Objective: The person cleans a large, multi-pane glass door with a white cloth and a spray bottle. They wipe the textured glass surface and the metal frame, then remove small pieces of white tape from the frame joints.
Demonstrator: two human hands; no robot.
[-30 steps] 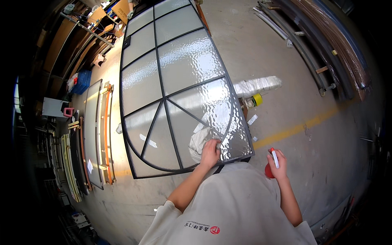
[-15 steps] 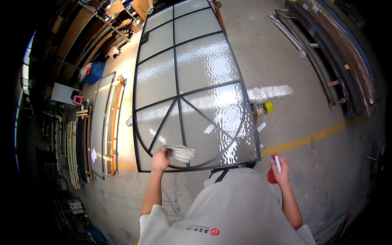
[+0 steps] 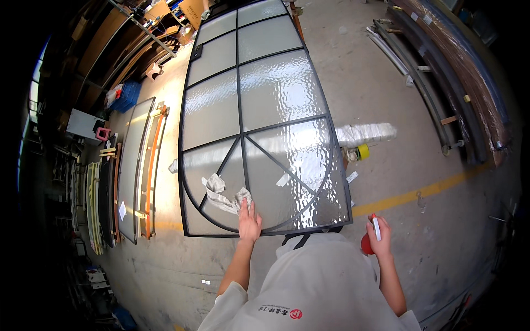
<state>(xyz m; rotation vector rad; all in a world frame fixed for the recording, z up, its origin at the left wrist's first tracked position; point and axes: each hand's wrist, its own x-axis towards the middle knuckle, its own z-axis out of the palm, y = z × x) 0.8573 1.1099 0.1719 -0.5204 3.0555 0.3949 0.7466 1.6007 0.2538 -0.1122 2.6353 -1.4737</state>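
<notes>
Below our right hand [image 3: 378,236] most of the red spray bottle with a white nozzle [image 3: 369,238] is hidden by our fingers, which are clenched round it, so we cannot make out its full shape; it hangs over the grey concrete floor [image 3: 386,99] near a yellow painted line [image 3: 419,193]. Our left hand [image 3: 249,220] lies flat with fingers spread, pressing one end of a crumpled white cloth [image 3: 221,193] onto the large arched panel of textured frosted glass in a dark metal frame [image 3: 259,110]. That cloth trails away to the left of the hand across a dark bar. We see the panel lying flat, its long axis running straight away from the hand toward the far wall, where its end is cut off at the picture's edge. Our pale work jacket [image 3: 314,287] covers its near edge. Well to the left of the left hand, more framed glass panels [image 3: 132,165] lie side by side, dim and hard to read.
</notes>
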